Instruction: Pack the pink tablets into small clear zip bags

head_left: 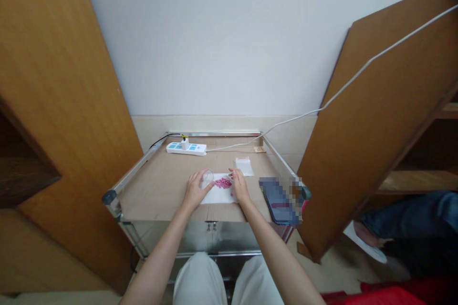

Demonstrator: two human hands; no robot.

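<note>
Left hand: our view shows the left hand (196, 189) curled around a small clear cup (208, 177), which sits at the far left corner of the white paper (218, 195). We cannot tell whether the cup is upright or tipped.

Right hand: the right hand (239, 187) lies just beside the pink pills, on the right of the paper. Its fingertips (231, 174) pinch together near the far edge of the paper. Anything held there is too small for us to tell.

Hands: apart, one on either side of the pills, both low over the paper.

Pills: the pink pills (223, 183) form a loose heap in the middle of the paper, between the hands and touching neither.

Nearby: a small plastic bag (244, 167) lies flat just beyond the right hand. A dark phone-like object (275, 200), partly blurred out, lies to the right, at the worktop's edge.

Worktop: a metal-framed worktop (214, 133) is lined with brown cardboard (153, 190). A white power strip (186, 148) with one plug in it stands at the back, and a white cable (358, 71) runs up from it to the right.

Surroundings: two wooden cabinet doors (64, 105) (379, 119) stand open on either side. At lower right, we see another person's leg in jeans (408, 214).
</note>
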